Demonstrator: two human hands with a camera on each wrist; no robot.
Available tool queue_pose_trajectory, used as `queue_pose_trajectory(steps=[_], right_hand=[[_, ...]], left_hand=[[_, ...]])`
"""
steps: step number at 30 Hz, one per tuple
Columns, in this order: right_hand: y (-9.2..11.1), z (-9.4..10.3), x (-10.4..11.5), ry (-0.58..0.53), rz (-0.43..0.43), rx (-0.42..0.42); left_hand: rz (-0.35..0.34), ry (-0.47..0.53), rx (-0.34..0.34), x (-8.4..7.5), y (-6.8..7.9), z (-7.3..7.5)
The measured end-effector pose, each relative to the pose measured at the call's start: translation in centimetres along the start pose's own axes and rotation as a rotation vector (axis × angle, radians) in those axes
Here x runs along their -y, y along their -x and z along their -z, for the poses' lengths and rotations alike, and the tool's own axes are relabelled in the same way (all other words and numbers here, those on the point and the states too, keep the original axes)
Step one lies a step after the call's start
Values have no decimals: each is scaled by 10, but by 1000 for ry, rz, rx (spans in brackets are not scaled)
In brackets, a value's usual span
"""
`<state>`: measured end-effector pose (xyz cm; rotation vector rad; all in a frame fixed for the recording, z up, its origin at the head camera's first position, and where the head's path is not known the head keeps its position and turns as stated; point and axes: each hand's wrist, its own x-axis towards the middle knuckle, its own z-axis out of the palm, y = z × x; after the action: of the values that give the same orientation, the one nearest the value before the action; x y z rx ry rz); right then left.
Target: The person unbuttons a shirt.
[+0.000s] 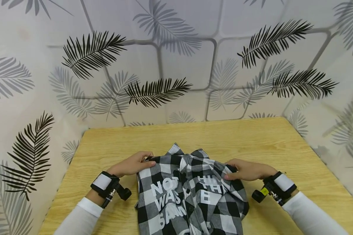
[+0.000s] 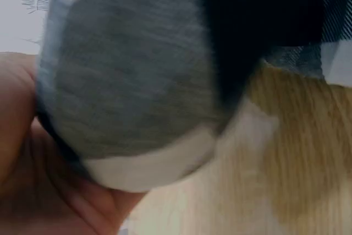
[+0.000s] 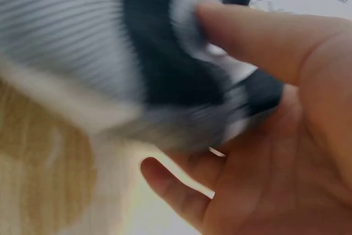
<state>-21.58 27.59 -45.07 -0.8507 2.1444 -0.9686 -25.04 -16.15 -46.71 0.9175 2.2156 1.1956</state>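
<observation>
- Checked shirt (image 1: pixel 176 168), black, grey and white: lower centre of the head frame, on the wood-grain table (image 1: pixel 114 140); its lower part runs past the bottom edge.
- Collar (image 1: pixel 174 150): top of the shirt, two points standing up. Button placket (image 1: pixel 187 190) runs down the middle, rumpled.
- White lettering (image 1: pixel 170 185): both sides of the placket; "NOT" and "WAS" legible at left, the right side broken up by folds.
- Left hand (image 1: pixel 132 165): clamped on the shirt's upper-left corner, thumb on top. In the left wrist view it lies at the left edge, blurred cloth filling the centre.
- Right hand (image 1: pixel 250 169): pinches the shirt's upper-right part. In the right wrist view the thumb presses on the cloth from above; other fingers sit below.
- Wrist cameras: left one (image 1: pixel 106 185), right one (image 1: pixel 279 187), each strapped above a white sleeve cuff (image 1: pixel 89 207).
- Leaf-print backdrop (image 1: pixel 188 19): fills the upper frame behind the table.
</observation>
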Motion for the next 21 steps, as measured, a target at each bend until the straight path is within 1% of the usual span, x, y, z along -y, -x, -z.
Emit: queue_pose_trajectory(steps=[2, 3, 4, 5, 6, 8, 9, 10, 11, 12, 13, 14, 15, 16, 17, 18, 19, 20, 21], right_hand=[[9, 3, 7, 40, -73, -96], [14, 5, 12, 43, -104, -138], [17, 7, 16, 37, -98, -170], [21, 10, 20, 42, -84, -207], [23, 13, 25, 39, -49, -236], [27, 20, 34, 37, 50, -290], [29, 24, 40, 43, 100, -316], [33, 28, 46, 47, 139, -339], [37, 32, 53, 41, 162, -363], [41, 35, 62, 39, 189, -390], [47, 38, 71, 44, 213, -417], [53, 41, 80, 50, 234, -448], [59, 43, 91, 49, 253, -479], [66, 45, 102, 48, 260, -510], [73, 46, 112, 24, 294, -538], [81, 46, 123, 46, 302, -587], [89, 47, 133, 41, 332, -623], [96, 46, 142, 28, 359, -650], [103, 45, 150, 11, 396, -672]], left_hand=[[7, -10, 10, -5, 5, 5], [-1, -5, 38, -8, 8, 8], [-15, 2, 69, -11, 11, 12], [-30, 13, 102, -15, 14, 16], [-51, 28, 133, -18, 17, 19], [-117, 58, 188, -27, 21, 27], [-138, 73, 200, -32, 23, 32], [-138, 63, 181, -38, 26, 36], [-122, 41, 146, -46, 30, 40], [-104, 13, 106, -55, 34, 43], [-69, -25, 58, -65, 39, 45], [-37, -57, 7, -76, 44, 48], [-22, -89, -37, -88, 50, 50], [-23, -106, -74, -102, 55, 52], [-37, -115, -109, -115, 62, 53], [-78, -98, -127, -129, 67, 55], [-141, -81, -147, -143, 73, 57], [-239, -53, -153, -155, 78, 58], [-345, -9, -142, -167, 82, 60]])
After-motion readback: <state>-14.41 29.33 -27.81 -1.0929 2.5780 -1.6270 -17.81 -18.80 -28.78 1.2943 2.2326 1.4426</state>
